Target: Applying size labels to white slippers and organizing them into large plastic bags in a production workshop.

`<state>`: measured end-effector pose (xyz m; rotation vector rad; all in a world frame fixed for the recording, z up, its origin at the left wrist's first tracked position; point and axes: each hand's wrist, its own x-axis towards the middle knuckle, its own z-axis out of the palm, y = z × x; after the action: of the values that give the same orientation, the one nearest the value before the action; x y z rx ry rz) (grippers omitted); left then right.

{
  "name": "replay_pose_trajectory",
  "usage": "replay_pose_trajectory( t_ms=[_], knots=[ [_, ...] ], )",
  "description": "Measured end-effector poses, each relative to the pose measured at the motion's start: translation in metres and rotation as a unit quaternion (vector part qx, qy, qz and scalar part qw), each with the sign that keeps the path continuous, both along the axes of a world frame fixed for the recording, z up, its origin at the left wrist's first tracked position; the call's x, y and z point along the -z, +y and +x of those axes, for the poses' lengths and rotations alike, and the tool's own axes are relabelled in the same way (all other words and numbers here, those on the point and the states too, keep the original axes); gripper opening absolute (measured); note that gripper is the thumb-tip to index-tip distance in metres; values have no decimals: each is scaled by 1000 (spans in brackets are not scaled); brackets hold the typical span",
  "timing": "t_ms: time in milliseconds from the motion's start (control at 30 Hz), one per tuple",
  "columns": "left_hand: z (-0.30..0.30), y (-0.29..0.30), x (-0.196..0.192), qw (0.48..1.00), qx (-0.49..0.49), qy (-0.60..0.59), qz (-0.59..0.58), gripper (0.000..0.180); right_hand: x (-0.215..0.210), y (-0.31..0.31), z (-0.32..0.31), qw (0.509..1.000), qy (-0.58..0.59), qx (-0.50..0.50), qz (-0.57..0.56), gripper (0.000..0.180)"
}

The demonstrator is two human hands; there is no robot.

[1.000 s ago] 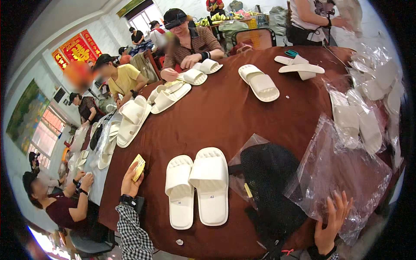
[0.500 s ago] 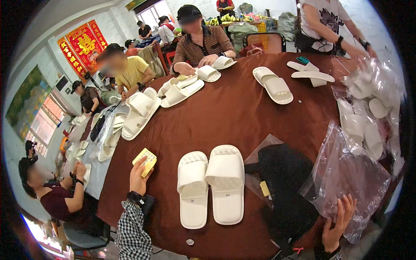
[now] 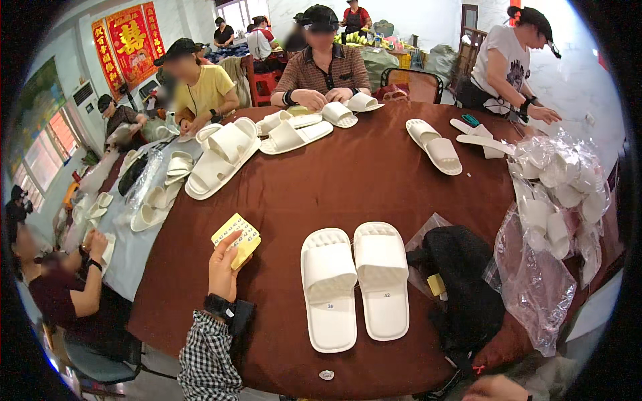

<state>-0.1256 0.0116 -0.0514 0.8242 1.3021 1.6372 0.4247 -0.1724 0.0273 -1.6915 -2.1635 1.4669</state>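
Sorting step, by judgement: left hand [image 3: 224,271] pinches a yellow sticker sheet [image 3: 237,238] left of the white slippers [image 3: 354,284]. Right hand [image 3: 498,389] barely visible, grip indeterminate. Next move needs both hands at the slippers.

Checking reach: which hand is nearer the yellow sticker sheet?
Left. The left hand holds the yellow sticker sheet; the right hand sits far off at the lower edge.

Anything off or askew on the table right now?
Nothing damaged or spilled. The pair of white slippers lies slightly uneven, the left one lower. Left hand holds a yellow sticker sheet; right hand barely shows at the lower edge.
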Motion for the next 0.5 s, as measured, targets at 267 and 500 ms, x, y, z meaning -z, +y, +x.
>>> replay_pose_trajectory(
  t_ms=[267, 500],
  knots=[
    [0, 0, 1, 1000, 8, -2, 21, 33, 63, -33, -56, 949, 147, 212, -180, 41],
    [-2, 0, 2, 1000, 18, 0, 16, 36, 88, -49, -18, 826, 237, 322, -397, 36]
  ],
)
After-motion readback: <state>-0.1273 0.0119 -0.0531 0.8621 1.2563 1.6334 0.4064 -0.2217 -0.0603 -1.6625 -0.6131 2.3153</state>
